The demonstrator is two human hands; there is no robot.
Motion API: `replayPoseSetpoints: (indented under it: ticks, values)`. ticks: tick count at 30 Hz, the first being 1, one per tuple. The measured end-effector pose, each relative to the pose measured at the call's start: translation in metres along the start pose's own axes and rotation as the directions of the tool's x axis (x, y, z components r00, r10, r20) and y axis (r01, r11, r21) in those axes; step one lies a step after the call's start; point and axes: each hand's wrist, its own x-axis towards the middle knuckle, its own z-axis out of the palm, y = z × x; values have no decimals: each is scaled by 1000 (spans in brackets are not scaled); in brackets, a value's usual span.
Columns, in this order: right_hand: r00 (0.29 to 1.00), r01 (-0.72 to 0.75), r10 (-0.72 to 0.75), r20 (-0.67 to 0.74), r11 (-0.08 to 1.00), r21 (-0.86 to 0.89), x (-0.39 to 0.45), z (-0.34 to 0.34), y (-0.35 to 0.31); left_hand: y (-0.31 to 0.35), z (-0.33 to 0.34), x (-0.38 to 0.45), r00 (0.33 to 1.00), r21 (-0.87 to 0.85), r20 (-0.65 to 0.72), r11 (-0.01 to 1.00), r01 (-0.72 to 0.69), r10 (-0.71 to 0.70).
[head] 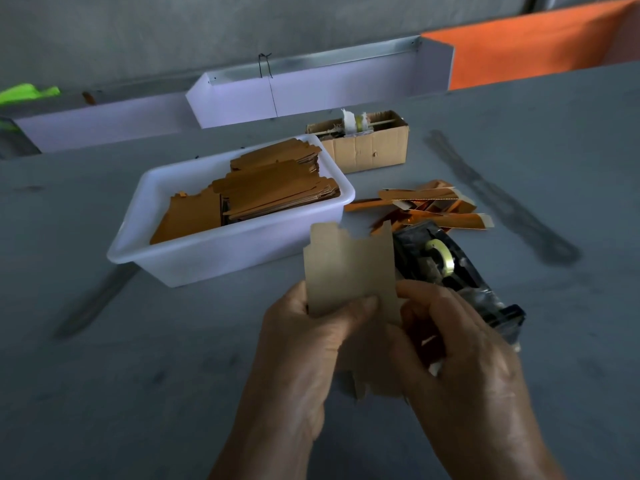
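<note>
Filling white tub (pixel 221 259): stacked orange card blanks (pixel 266 192)

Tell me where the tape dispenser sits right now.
In the head view, the tape dispenser lies right of centre, just beyond the right hand and before the pile of orange strips.

White tub (pixel 207 261) of orange cards (pixel 273 188), cardboard box (pixel 372 148), tape dispenser (pixel 462 263), loose orange strips (pixel 450 220)

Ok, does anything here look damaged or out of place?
The small cardboard box behind the white tub is creased and punctured on its front. Orange card strips lie in a loose heap beside the tape dispenser, unlike the stacked ones in the tub.
</note>
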Motion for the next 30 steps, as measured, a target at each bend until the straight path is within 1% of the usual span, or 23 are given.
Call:
replayPoseSetpoints:
  ticks: [2,3,5,7,8,11,14,18,21,23,25,27,30]
  values:
    - [1000,17,-17,-25,1000,-5,-3,2,1,0,-1,-1,1000,-34,17,999,21,-20]
    - [1000,-5,6,-25,999,36,-4,2,2,1,-1,-2,999,-56,28,998,30,-28]
    - [999,-54,54,4,991,122,-5,2,6,1,-2,-3,998,-74,47,997,33,-30]
    - [997,-77,74,29,986,145,-6,2,7,1,-2,-3,998,-91,56,995,37,-32]
    - [997,-71,68,29,988,136,-6,3,6,1,-1,-3,998,-98,60,994,42,-37]
    - [999,35,-35,-13,999,18,-9,3,2,-1,0,-3,997,-114,54,991,63,-57]
    - [996,80,-81,-22,995,-65,-15,6,-2,-2,5,-5,998,-104,19,992,69,-68]
    - [997,76,-76,-24,997,-4,-19,12,-9,-4,11,-12,999,-52,-37,999,13,-14]
    - [996,88,-89,16,996,22,-21,15,-15,-4,12,-16,1000,-43,-22,999,-23,22]
    - [992,111,-111,62,994,7,-22,14,-18,-3,10,-17,999,-68,41,998,13,-10]
    - [989,119,-118,93,993,-6,-20,12,-20,0,6,-18,984,-74,175,996,54,-40]
    - [986,123,-120,114,992,-23,-18,9,-20,3,1,-19,959,-76,281,996,54,-31]
    - [982,144,-140,124,989,-24,-17,7,-21,7,-5,-18,941,-81,339,997,10,18]
